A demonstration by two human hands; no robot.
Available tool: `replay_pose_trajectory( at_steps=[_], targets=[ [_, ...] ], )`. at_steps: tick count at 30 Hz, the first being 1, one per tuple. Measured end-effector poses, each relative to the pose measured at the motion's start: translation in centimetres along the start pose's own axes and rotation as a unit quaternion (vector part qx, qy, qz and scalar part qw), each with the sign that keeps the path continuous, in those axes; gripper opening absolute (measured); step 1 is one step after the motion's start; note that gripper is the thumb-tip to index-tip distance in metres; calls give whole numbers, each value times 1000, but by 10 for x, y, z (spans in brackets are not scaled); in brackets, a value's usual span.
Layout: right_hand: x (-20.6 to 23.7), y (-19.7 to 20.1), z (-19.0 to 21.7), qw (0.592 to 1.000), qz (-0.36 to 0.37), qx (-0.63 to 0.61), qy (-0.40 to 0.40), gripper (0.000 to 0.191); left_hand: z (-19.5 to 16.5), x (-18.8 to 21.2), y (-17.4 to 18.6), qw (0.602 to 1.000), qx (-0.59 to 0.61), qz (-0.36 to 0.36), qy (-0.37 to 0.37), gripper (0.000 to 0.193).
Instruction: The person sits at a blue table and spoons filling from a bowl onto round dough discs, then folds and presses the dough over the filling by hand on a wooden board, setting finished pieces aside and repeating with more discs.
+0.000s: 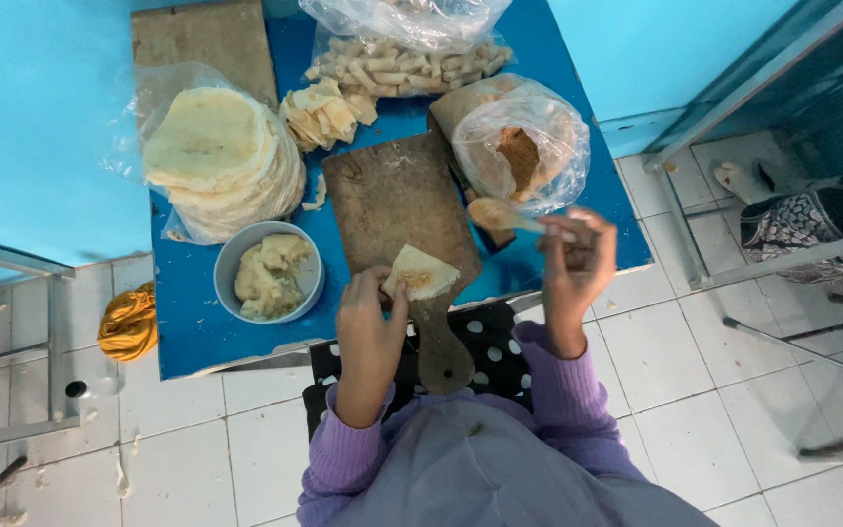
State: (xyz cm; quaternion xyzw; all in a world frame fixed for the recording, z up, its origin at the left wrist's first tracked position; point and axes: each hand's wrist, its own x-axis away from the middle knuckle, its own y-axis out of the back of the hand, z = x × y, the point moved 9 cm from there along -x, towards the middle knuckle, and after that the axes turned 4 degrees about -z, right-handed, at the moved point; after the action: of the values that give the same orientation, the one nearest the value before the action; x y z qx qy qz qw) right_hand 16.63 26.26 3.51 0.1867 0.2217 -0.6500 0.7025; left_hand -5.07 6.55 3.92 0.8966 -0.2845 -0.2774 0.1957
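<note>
A stack of round pale flatbreads [219, 156] lies in clear plastic at the left of the blue table top [187, 332]. Just below it stands a grey round bowl [231, 259] holding pale yellow mash. A heap of folded pale pastry pieces [324, 112] sits near the table's middle, and behind it a clear bag of rolled pale pastries [407, 63] runs along the far edge. A bare brown wooden board [202, 39] lies at the far left corner. An orange cloth bundle [129, 322] rests on the white tiled floor [704, 390] beside the table. At the right, a patterned black-and-white bag [797, 224] sits behind a metal frame.
</note>
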Motion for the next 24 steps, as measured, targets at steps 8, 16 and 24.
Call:
replay_pose_trajectory(
  at_steps=[8, 16, 24],
  targets=[
    [-47, -26, 44, 935, 10, 294, 198, 34, -9, 2, 1, 999, 20, -19, -43, 13],
    [31, -63, 60, 957, 192, 188, 110, 26, -24, 2, 1, 995, 29, 2, -95, 12],
    [57, -85, 47, 954, 217, 197, 56, 57, -28, 3, -1, 992, 41, 5, -117, 11]
  ],
)
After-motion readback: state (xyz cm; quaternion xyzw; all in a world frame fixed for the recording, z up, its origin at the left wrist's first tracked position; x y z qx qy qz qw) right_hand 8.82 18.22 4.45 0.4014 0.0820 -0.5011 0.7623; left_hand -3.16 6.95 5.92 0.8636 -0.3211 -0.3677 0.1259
